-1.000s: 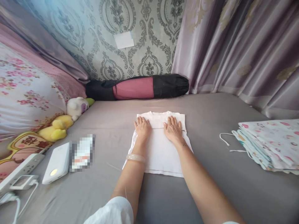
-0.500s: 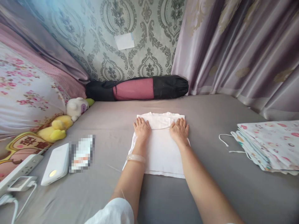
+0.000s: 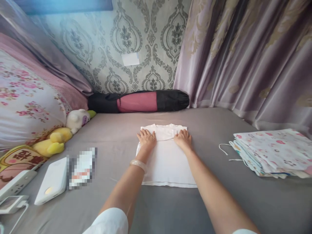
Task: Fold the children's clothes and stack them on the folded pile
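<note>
A white folded garment [image 3: 165, 159] lies flat on the grey bed sheet [image 3: 207, 201] in front of me, its neckline at the far end. My left hand [image 3: 146, 139] rests palm down on the garment's far left part, fingers stretched out. A pale bangle [image 3: 138, 164] sits on that wrist. My right hand [image 3: 183, 139] lies flat on the far right part, fingers spread toward the neckline. Neither hand holds anything.
A stack of folded patterned cloths [image 3: 270, 152] with white strings lies at the right. A black and pink rolled bag [image 3: 138, 101] lines the wall. Plush toys [image 3: 63, 135], a white power bank [image 3: 50, 180], a power strip [image 3: 14, 184] and a floral pillow [image 3: 24, 107] crowd the left; curtains hang right.
My right hand slid from the garment's middle out to its far right part. The view tilted upward, so everything sits lower in the picture.
</note>
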`<state>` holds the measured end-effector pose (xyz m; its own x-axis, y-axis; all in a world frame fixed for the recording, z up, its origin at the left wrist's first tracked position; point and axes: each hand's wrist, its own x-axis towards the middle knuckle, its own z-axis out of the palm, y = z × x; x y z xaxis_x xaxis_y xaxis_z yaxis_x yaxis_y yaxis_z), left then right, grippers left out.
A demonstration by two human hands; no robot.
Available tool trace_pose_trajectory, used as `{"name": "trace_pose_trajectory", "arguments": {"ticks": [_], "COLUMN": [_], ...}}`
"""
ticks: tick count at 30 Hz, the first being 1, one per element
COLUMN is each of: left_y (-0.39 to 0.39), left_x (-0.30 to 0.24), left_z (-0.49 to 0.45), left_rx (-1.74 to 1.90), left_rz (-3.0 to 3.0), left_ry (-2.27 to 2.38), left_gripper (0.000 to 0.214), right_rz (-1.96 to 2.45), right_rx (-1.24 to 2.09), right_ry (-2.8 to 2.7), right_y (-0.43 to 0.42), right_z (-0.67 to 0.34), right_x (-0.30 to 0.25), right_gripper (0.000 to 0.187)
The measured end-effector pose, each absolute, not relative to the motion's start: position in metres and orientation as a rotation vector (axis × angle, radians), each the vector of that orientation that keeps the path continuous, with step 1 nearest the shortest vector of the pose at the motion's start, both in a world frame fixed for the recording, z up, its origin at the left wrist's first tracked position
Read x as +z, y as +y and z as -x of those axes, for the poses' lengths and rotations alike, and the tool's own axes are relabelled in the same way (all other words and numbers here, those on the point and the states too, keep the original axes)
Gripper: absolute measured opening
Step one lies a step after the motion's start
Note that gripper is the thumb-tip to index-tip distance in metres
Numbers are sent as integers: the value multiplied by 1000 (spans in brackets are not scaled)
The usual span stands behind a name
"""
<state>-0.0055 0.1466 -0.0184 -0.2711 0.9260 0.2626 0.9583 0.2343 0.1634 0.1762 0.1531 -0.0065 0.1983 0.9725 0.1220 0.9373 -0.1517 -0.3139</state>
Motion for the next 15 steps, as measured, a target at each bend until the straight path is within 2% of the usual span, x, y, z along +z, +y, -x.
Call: {"name": "trace_pose_trajectory", "arguments": {"ticks": [9,15], "left_y": [165,172], "left_x": [-8,-17], "left_z": [7,10], "left_rx": [-315,-271], "left_rz": [2325,2420], "left_ry": [-1998,-2036], "left_gripper": [55,60], "right_rz": [1810,1726], "right_rx": [61,69], "right_ry": [-2273,-2318], "right_y": [169,177], "right_z": [-149,-139], "right_x": [7,-8], "right_gripper": [52,52]}}
